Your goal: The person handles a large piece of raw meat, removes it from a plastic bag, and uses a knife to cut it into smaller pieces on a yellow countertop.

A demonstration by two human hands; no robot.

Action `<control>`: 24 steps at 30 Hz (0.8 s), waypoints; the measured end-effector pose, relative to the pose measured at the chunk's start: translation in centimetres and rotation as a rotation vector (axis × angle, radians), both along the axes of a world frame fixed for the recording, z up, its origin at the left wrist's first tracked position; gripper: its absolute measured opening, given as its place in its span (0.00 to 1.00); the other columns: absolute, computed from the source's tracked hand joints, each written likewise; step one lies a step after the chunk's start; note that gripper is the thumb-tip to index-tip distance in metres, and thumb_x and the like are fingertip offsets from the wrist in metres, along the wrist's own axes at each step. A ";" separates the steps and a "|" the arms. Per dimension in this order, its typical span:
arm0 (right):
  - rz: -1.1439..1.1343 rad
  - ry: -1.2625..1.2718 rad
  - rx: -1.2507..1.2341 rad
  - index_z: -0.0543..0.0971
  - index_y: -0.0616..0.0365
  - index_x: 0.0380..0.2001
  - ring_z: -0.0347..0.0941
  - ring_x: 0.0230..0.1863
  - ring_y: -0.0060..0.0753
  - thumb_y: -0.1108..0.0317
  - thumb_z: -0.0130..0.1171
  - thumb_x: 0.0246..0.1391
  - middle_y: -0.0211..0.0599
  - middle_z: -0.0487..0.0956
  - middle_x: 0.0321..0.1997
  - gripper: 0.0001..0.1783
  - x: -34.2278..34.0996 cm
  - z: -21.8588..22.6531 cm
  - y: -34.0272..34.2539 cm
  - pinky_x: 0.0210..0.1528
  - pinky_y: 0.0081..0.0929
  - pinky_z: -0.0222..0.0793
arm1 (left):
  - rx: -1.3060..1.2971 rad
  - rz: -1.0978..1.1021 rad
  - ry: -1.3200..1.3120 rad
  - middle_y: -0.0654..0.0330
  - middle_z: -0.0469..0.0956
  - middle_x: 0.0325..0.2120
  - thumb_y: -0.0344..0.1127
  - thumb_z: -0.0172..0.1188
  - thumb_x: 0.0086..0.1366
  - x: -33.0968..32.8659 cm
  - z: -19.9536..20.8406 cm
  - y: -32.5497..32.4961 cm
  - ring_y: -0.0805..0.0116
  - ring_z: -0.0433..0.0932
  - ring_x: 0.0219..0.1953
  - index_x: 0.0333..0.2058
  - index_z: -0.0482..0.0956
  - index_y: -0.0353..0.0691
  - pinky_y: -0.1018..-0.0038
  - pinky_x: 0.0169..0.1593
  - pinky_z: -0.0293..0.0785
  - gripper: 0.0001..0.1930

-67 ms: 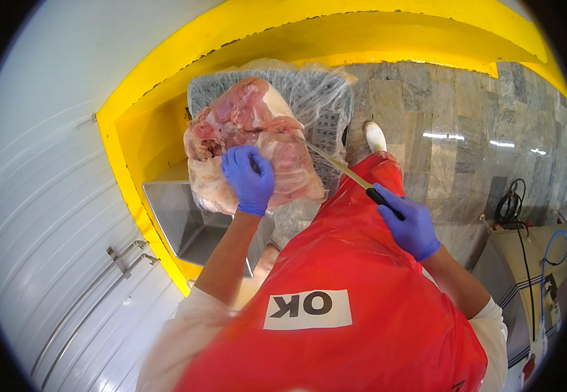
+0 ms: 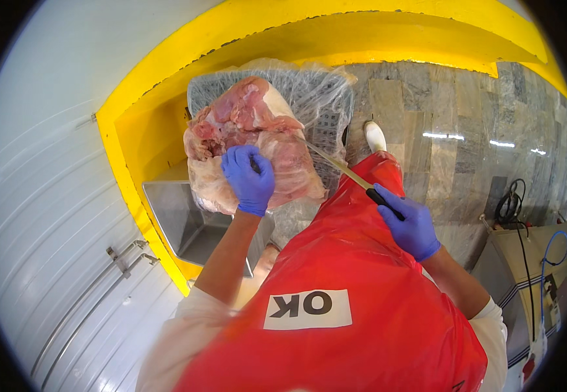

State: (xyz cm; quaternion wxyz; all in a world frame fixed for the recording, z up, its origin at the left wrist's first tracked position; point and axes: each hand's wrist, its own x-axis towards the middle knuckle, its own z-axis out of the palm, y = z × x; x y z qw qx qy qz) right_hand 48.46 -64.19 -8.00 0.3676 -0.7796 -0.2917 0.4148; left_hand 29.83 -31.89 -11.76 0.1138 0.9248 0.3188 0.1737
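A large piece of raw meat (image 2: 247, 111), pink with pale skin and fat, lies on a grey crate (image 2: 198, 91) lined with clear plastic film (image 2: 326, 88). My left hand (image 2: 249, 179), in a blue glove, is closed and rests on the near part of the meat. A short black handle (image 2: 255, 163) shows in that fist; whatever it belongs to is hidden. My right hand (image 2: 409, 222), also gloved in blue, grips a knife (image 2: 345, 171) by its black handle. The long blade points up and left, its tip at the meat's right edge.
A yellow ledge (image 2: 117, 150) curves behind and left of the crate. Below the meat stands a metal bin (image 2: 185, 235). Grey tiled floor (image 2: 420, 124) stretches to the right, with a metal cabinet (image 2: 525, 261) and cables (image 2: 510, 202). My red apron (image 2: 335, 274) fills the front.
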 end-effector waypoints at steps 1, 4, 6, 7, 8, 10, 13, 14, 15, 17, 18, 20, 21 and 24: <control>0.003 -0.002 -0.002 0.81 0.42 0.63 0.79 0.29 0.48 0.62 0.67 0.62 0.47 0.79 0.28 0.25 0.0 0.0 0.0 0.34 0.42 0.75 | -0.004 -0.005 -0.005 0.54 0.74 0.33 0.26 0.58 0.55 -0.1 0.0 0.0 0.49 0.73 0.38 0.36 0.75 0.43 0.54 0.46 0.65 0.09; 0.008 -0.011 -0.007 0.81 0.42 0.63 0.79 0.28 0.48 0.62 0.67 0.61 0.47 0.80 0.28 0.25 -0.2 0.0 0.0 0.33 0.42 0.75 | -0.001 0.004 0.010 0.54 0.74 0.33 0.27 0.59 0.55 0.1 0.2 -0.1 0.49 0.73 0.38 0.36 0.75 0.43 0.54 0.46 0.65 0.08; 0.008 -0.017 -0.014 0.81 0.42 0.63 0.79 0.28 0.48 0.62 0.68 0.61 0.47 0.80 0.28 0.25 -0.3 0.1 -0.1 0.33 0.42 0.75 | 0.011 -0.011 -0.006 0.54 0.73 0.31 0.25 0.57 0.55 0.3 0.3 0.0 0.49 0.72 0.36 0.35 0.74 0.42 0.55 0.44 0.65 0.08; 0.001 -0.020 -0.002 0.81 0.42 0.63 0.78 0.28 0.48 0.62 0.68 0.61 0.47 0.80 0.28 0.25 -0.3 0.0 -0.1 0.33 0.42 0.75 | 0.016 -0.019 -0.013 0.55 0.73 0.29 0.24 0.57 0.55 0.3 0.3 0.0 0.50 0.72 0.35 0.34 0.74 0.41 0.56 0.43 0.65 0.08; -0.005 -0.022 0.011 0.81 0.42 0.63 0.78 0.28 0.48 0.62 0.68 0.61 0.47 0.80 0.28 0.25 -0.4 0.0 0.0 0.32 0.42 0.75 | 0.010 -0.015 -0.004 0.54 0.73 0.31 0.25 0.57 0.55 0.2 0.2 -0.1 0.49 0.72 0.36 0.35 0.74 0.42 0.55 0.44 0.65 0.08; -0.005 -0.026 0.015 0.81 0.41 0.63 0.79 0.28 0.48 0.62 0.67 0.62 0.46 0.80 0.28 0.25 -0.4 -0.2 0.2 0.33 0.42 0.75 | 0.002 -0.006 0.017 0.54 0.74 0.33 0.27 0.58 0.55 -0.1 0.1 0.1 0.49 0.73 0.38 0.36 0.75 0.43 0.54 0.46 0.65 0.08; 0.015 -0.048 -0.022 0.81 0.39 0.63 0.79 0.29 0.48 0.60 0.66 0.63 0.46 0.80 0.29 0.25 -0.4 0.0 0.7 0.34 0.42 0.76 | 0.012 -0.006 0.006 0.54 0.74 0.33 0.27 0.59 0.55 -0.1 0.0 0.1 0.49 0.73 0.38 0.35 0.75 0.43 0.54 0.45 0.65 0.08; 0.026 -0.065 -0.036 0.81 0.38 0.63 0.79 0.29 0.48 0.60 0.66 0.63 0.46 0.80 0.29 0.24 -0.6 0.1 1.5 0.34 0.42 0.76 | 0.009 -0.015 0.014 0.54 0.74 0.33 0.27 0.59 0.55 -0.1 -0.1 0.3 0.49 0.73 0.38 0.35 0.75 0.43 0.54 0.45 0.65 0.08; 0.040 -0.084 -0.051 0.80 0.37 0.63 0.79 0.30 0.49 0.59 0.65 0.64 0.46 0.81 0.29 0.24 -0.6 0.3 2.3 0.35 0.42 0.77 | 0.004 -0.022 0.021 0.54 0.74 0.33 0.27 0.59 0.55 -0.3 -0.2 0.5 0.49 0.73 0.38 0.36 0.75 0.43 0.54 0.45 0.65 0.09; 0.028 -0.060 -0.054 0.80 0.35 0.64 0.80 0.31 0.49 0.58 0.64 0.64 0.45 0.81 0.30 0.24 -0.6 0.1 3.2 0.36 0.42 0.77 | -0.022 -0.027 0.035 0.55 0.74 0.33 0.27 0.59 0.55 -0.4 -0.3 0.4 0.49 0.73 0.38 0.36 0.76 0.44 0.54 0.45 0.65 0.09; 0.024 -0.050 -0.052 0.80 0.34 0.64 0.80 0.31 0.49 0.57 0.64 0.65 0.45 0.81 0.30 0.24 -0.4 0.1 3.8 0.37 0.43 0.77 | -0.040 -0.025 0.040 0.55 0.75 0.33 0.27 0.59 0.55 -0.4 -0.2 0.5 0.49 0.73 0.38 0.36 0.76 0.44 0.54 0.45 0.65 0.09; 0.050 -0.035 -0.074 0.80 0.36 0.63 0.80 0.32 0.50 0.56 0.64 0.64 0.45 0.82 0.32 0.23 0.5 0.3 4.2 0.38 0.43 0.78 | -0.045 -0.030 0.037 0.55 0.75 0.34 0.27 0.59 0.54 -0.3 0.1 0.7 0.49 0.73 0.38 0.36 0.76 0.44 0.54 0.45 0.65 0.10; 0.072 -0.030 -0.091 0.81 0.37 0.62 0.80 0.32 0.51 0.56 0.64 0.64 0.45 0.83 0.33 0.23 1.3 0.4 4.3 0.38 0.43 0.78 | -0.036 -0.030 0.027 0.56 0.75 0.34 0.28 0.59 0.54 -0.2 0.2 0.5 0.50 0.74 0.39 0.36 0.76 0.44 0.54 0.45 0.65 0.10; 0.151 -0.014 -0.062 0.83 0.40 0.60 0.83 0.33 0.48 0.55 0.64 0.65 0.47 0.86 0.39 0.21 6.1 -0.6 5.5 0.41 0.40 0.79 | -0.033 -0.019 0.021 0.56 0.76 0.35 0.28 0.60 0.54 -0.2 0.3 0.2 0.51 0.74 0.39 0.37 0.76 0.45 0.55 0.46 0.65 0.10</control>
